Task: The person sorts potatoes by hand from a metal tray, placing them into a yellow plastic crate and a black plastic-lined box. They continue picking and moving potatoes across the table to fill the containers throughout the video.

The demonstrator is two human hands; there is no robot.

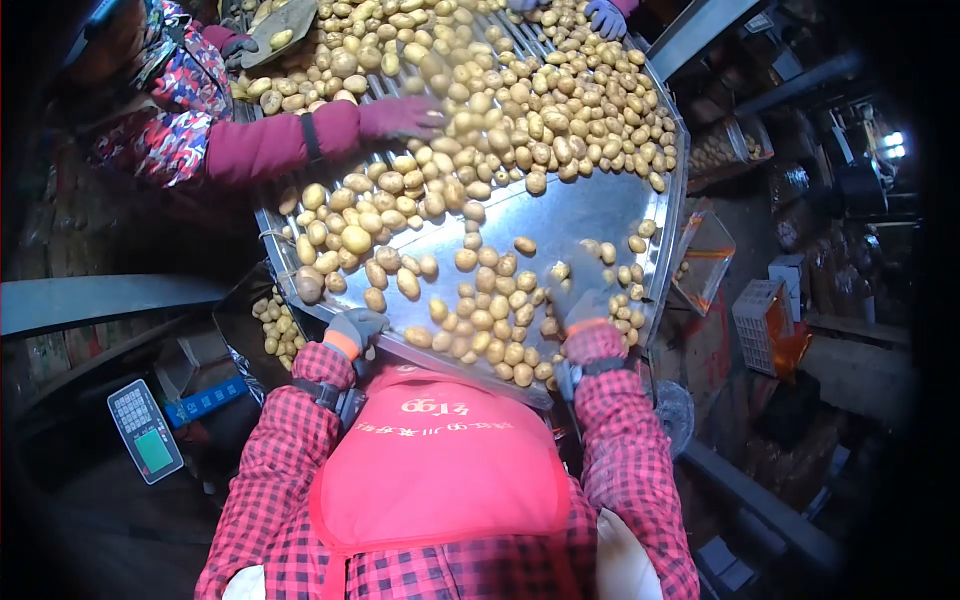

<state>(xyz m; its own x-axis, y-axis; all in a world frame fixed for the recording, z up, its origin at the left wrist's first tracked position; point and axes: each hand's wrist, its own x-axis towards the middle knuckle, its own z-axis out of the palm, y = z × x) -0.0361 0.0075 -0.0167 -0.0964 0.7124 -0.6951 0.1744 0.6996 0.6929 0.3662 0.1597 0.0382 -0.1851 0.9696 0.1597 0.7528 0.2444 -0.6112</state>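
Note:
My left hand (357, 325), in a grey glove, is at the near left edge of the metal sorting table (560, 210). Its fingers look curled together at the rim, and what they hold, if anything, is hidden. Over the right part of the table, my right hand (580, 285) is in a dark grey glove smeared by motion, so its fingers cannot be made out. Small potatoes (490, 310) lie loose between my hands and along the near edge. Some also lie around my right hand.
Many more potatoes (560, 110) cover the table's far side and rollers. A co-worker's gloved hand (400, 118) reaches over from the left; another person's gloved hand (606, 18) shows at the far edge. A scale display (145, 430) stands lower left, a white crate (757, 312) right.

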